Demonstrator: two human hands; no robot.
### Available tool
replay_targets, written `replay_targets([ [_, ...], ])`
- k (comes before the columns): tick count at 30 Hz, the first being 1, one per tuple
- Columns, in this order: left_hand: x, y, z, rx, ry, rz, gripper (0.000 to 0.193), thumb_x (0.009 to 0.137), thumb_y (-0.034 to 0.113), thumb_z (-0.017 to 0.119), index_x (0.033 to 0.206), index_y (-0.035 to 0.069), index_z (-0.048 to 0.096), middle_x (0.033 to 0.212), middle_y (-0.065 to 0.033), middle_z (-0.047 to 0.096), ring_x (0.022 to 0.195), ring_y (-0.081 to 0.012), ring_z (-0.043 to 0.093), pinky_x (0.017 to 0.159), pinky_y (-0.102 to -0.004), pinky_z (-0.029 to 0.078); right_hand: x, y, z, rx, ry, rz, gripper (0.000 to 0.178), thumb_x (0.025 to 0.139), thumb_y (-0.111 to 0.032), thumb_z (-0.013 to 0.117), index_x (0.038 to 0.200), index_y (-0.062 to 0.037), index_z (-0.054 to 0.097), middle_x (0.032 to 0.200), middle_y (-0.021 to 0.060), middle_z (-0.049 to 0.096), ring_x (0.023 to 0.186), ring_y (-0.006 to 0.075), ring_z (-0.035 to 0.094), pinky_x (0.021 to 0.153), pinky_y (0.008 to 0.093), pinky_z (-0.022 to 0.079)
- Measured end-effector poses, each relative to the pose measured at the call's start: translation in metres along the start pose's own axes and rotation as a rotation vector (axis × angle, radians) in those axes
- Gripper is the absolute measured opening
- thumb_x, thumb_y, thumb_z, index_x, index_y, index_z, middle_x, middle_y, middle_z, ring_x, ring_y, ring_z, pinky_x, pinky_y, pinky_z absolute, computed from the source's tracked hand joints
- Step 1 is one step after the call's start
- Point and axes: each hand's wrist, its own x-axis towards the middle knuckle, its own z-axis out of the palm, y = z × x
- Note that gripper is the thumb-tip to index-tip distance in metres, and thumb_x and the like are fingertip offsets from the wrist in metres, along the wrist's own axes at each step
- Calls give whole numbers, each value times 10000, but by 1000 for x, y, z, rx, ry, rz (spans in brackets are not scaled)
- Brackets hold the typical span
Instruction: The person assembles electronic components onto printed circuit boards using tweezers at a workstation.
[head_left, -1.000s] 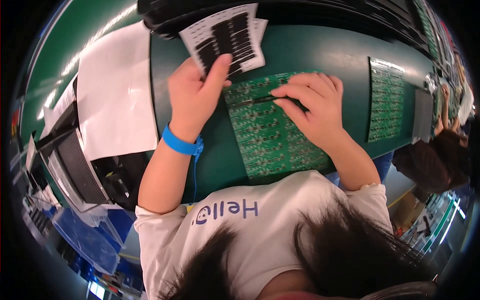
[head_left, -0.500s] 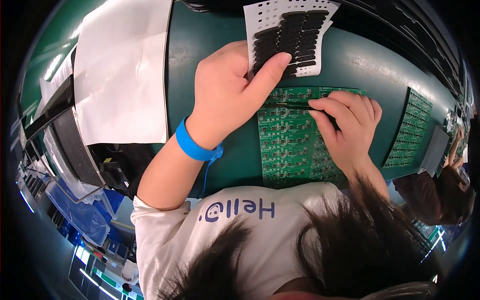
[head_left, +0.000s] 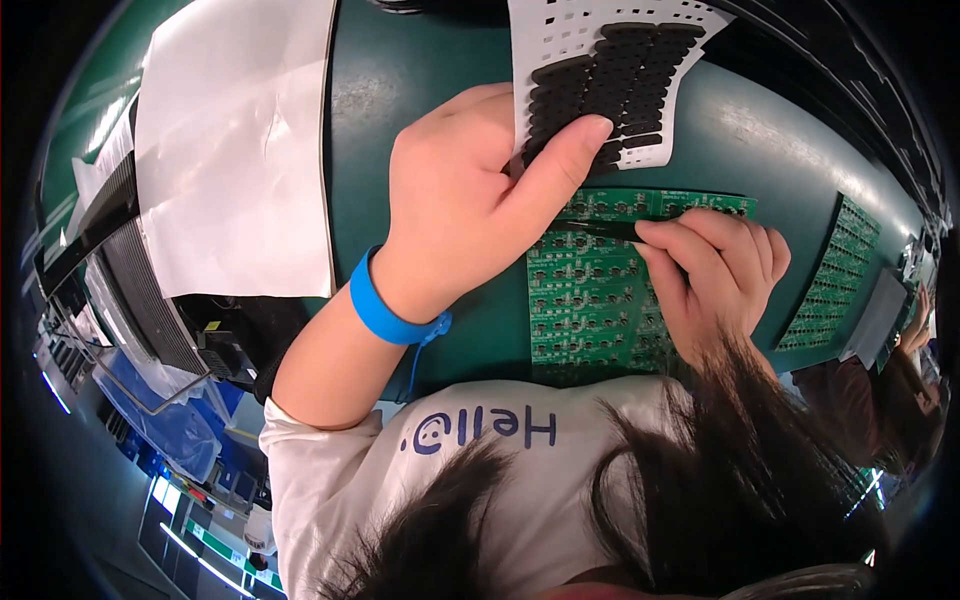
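Note:
My left hand (head_left: 475,175) grips a white backing sheet (head_left: 548,38) that carries rows of black oblong pads (head_left: 625,85), its thumb pressed on the lower pads. A blue strap (head_left: 378,305) with a thin cord circles that wrist. In my right hand (head_left: 715,270), pinched between thumb and fingers, are dark tweezers (head_left: 600,229) pointing left. Their tip lies close to my left wrist, over the upper rows of a green circuit board panel (head_left: 590,320). Whether the tip touches the board or holds anything, I cannot tell. The panel lies flat on the table, just in front of my body.
A second green panel (head_left: 832,280) lies at the right, beside a grey block (head_left: 877,315). Large white sheets (head_left: 235,150) cover the left of the green table (head_left: 420,50). A black ribbed tray (head_left: 150,290) stands at the left edge. Another person (head_left: 850,400) sits at the far right.
The view has shifted slightly. The backing sheet has moved a little to the right in my left hand's grip. My right hand and the tweezers have also moved slightly right and nearer to me.

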Motion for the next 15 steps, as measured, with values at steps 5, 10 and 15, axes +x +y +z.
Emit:
replay_targets([
  [5, 1, -3, 0, -69, 51, -16, 169, 849, 213, 682, 812, 48, 677, 624, -92, 571, 553, -249, 545, 510, -325, 430, 2, -1, -2, 33, 0, -8, 204, 685, -203, 768, 880, -216, 710, 843, -62, 578, 704, 123, 506, 733, 283, 297],
  [10, 1, -2, -5, 35, 37, -46, 218, 867, 255, 674, 814, 43, 667, 616, -94, 586, 519, -228, 568, 500, -304, 440, 3, -1, -1, 40, 0, 0, 216, 666, -185, 776, 872, -206, 712, 831, -58, 579, 697, 123, 507, 732, 279, 297],
  [15, 7, 19, -14, -8, -73, -309, 230, 902, 188, 662, 998, -21, 649, 848, -55, 675, 591, -125, 639, 497, -199, 467, 5, -1, -2, 34, -6, -10, 222, 657, -189, 782, 867, -199, 712, 822, -58, 580, 700, 122, 511, 729, 274, 304],
])
